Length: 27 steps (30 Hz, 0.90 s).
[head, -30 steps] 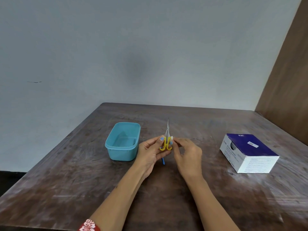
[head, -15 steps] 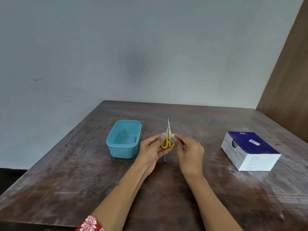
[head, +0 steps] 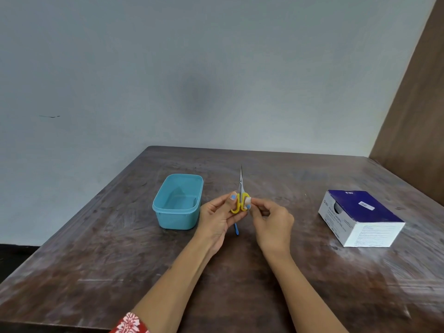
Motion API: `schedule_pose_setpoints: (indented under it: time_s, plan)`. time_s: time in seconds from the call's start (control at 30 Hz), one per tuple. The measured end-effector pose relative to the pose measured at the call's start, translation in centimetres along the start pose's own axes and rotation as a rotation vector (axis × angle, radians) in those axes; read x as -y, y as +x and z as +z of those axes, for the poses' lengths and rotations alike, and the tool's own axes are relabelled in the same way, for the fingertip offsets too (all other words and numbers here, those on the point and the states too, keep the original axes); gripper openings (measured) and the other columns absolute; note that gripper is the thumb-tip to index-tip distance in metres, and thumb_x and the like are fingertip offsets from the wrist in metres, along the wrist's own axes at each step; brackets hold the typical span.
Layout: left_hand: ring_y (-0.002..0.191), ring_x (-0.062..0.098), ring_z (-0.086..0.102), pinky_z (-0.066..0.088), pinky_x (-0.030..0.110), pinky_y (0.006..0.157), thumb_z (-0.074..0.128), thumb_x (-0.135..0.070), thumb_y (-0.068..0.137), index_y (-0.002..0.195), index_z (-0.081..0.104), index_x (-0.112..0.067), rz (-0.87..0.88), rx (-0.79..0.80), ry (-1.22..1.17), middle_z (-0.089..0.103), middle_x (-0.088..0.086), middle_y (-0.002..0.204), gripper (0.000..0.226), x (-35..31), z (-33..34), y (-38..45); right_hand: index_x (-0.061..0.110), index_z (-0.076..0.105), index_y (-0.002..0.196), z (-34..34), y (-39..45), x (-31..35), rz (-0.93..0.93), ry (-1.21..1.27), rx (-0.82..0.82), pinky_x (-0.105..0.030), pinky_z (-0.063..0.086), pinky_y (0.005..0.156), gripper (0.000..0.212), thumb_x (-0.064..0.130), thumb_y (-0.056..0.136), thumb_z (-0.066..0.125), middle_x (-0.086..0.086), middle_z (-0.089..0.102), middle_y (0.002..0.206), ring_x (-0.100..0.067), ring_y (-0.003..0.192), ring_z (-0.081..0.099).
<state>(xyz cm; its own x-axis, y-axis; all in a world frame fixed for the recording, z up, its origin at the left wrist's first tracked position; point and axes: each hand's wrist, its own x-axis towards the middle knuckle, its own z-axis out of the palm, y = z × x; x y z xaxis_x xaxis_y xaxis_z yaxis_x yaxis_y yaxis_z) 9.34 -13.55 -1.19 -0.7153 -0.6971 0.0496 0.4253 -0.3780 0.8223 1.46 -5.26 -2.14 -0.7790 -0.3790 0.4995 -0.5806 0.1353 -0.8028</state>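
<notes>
Small scissors (head: 240,188) with yellow handles point blades up and away, held above the middle of the table. My left hand (head: 217,218) grips the yellow handles, thumb and a fingertip on the loops. My right hand (head: 272,222) pinches a small white pad (head: 248,200) against the right handle loop. A thin blue stick (head: 236,229) shows just below the handles, between my hands; what holds it is hidden.
An open light-blue plastic container (head: 177,204) stands left of my hands. A blue and white cardboard box (head: 360,218) lies at the right. The dark wooden table (head: 96,260) meets a wall behind and a brown panel at the far right.
Both hands and the scissors stay almost in place. My right fingers have shifted slightly along the right handle loop with the white pad.
</notes>
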Motion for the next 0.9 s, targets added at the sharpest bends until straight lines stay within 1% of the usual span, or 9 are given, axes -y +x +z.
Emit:
schedule_pose_setpoints:
  time_s: [0.1, 0.23, 0.3, 0.37, 0.4, 0.5, 0.63, 0.8, 0.9]
  plan:
    - [0.085, 0.022, 0.071, 0.059, 0.032, 0.075, 0.057, -0.009, 0.086, 0.102, 0.066, 0.0, 0.0, -0.02, 0.009, 0.073, 0.014, 0.093, 0.02, 0.3, -0.1, 0.0, 0.016, 0.075, 0.092, 0.1, -0.1, 0.1, 0.039, -0.006, -0.009, -0.019, 0.051, 0.072, 0.013, 0.013, 0.08, 0.071, 0.003, 0.074, 0.08, -0.004, 0.069, 0.064]
    - [0.081, 0.018, 0.071, 0.06, 0.029, 0.07, 0.058, -0.009, 0.085, 0.101, 0.066, -0.003, -0.006, -0.054, 0.025, 0.074, 0.01, 0.087, 0.019, 0.4, 0.0, 0.2, 0.016, 0.076, 0.079, 0.2, -0.3, 0.3, 0.02, -0.012, -0.03, -0.023, 0.053, 0.07, 0.004, 0.016, 0.076, 0.075, 0.005, 0.072, 0.069, -0.002, 0.063, 0.065]
    - [0.079, 0.017, 0.071, 0.059, 0.027, 0.068, 0.056, -0.009, 0.087, 0.1, 0.067, -0.005, -0.018, -0.068, 0.028, 0.074, 0.008, 0.085, 0.017, 0.3, 0.0, 0.2, 0.016, 0.075, 0.077, 0.3, -0.4, 0.4, -0.02, 0.005, -0.012, -0.013, 0.05, 0.067, 0.004, 0.013, 0.074, 0.074, 0.009, 0.068, 0.064, 0.004, 0.058, 0.061]
    - [0.08, 0.017, 0.071, 0.059, 0.026, 0.065, 0.055, -0.009, 0.089, 0.101, 0.067, -0.004, -0.03, -0.072, 0.029, 0.074, 0.009, 0.086, 0.017, 0.2, 0.0, 0.2, 0.015, 0.074, 0.08, 0.3, -0.5, 0.6, -0.11, 0.037, -0.023, -0.002, 0.043, 0.064, 0.009, 0.008, 0.073, 0.075, 0.012, 0.065, 0.064, 0.005, 0.063, 0.061]
    - [0.081, 0.017, 0.071, 0.058, 0.026, 0.064, 0.055, -0.01, 0.09, 0.102, 0.066, -0.002, -0.042, -0.069, 0.03, 0.073, 0.01, 0.089, 0.019, 0.1, 0.0, 0.2, 0.014, 0.074, 0.081, 0.2, -0.5, 0.6, -0.173, 0.034, -0.051, -0.005, 0.044, 0.065, 0.012, 0.007, 0.073, 0.075, 0.011, 0.066, 0.067, 0.002, 0.065, 0.062]
    - [0.082, 0.018, 0.07, 0.057, 0.025, 0.063, 0.055, -0.013, 0.09, 0.098, 0.069, -0.003, -0.092, -0.038, 0.026, 0.072, 0.012, 0.089, 0.019, 0.1, 0.2, 0.1, 0.013, 0.074, 0.089, 0.2, -0.4, 0.2, -0.33, -0.025, -0.097, -0.021, 0.051, 0.07, 0.016, 0.005, 0.075, 0.074, 0.004, 0.07, 0.08, -0.008, 0.073, 0.064]
    - [0.075, 0.016, 0.071, 0.058, 0.026, 0.064, 0.045, -0.001, 0.092, 0.1, 0.066, -0.003, -0.136, 0.03, -0.013, 0.073, 0.01, 0.081, 0.023, -0.2, 0.4, 0.0, 0.014, 0.074, 0.092, 0.6, -0.2, -0.6, -0.344, -0.052, -0.05, -0.036, 0.055, 0.071, 0.018, 0.004, 0.078, 0.071, 0.0, 0.069, 0.084, -0.017, 0.076, 0.065]
    - [0.079, 0.017, 0.071, 0.058, 0.023, 0.069, 0.039, 0.003, 0.093, 0.104, 0.064, -0.003, -0.126, 0.046, -0.019, 0.073, 0.011, 0.09, 0.029, -0.8, 0.1, 0.0, 0.016, 0.072, 0.084, 0.8, -0.6, -0.5, -0.365, -0.099, -0.007, -0.037, 0.053, 0.067, 0.013, 0.014, 0.073, 0.065, 0.003, 0.065, 0.074, -0.012, 0.066, 0.06]
    - [0.084, 0.017, 0.071, 0.058, 0.025, 0.072, 0.041, 0.001, 0.093, 0.106, 0.064, -0.004, -0.155, 0.075, -0.023, 0.073, 0.012, 0.093, 0.027, -0.8, 0.2, -0.2, 0.014, 0.072, 0.089, 0.7, -0.4, -0.7, -0.36, -0.139, -0.052, -0.036, 0.053, 0.068, 0.013, 0.011, 0.077, 0.07, 0.0, 0.067, 0.079, -0.018, 0.071, 0.062]
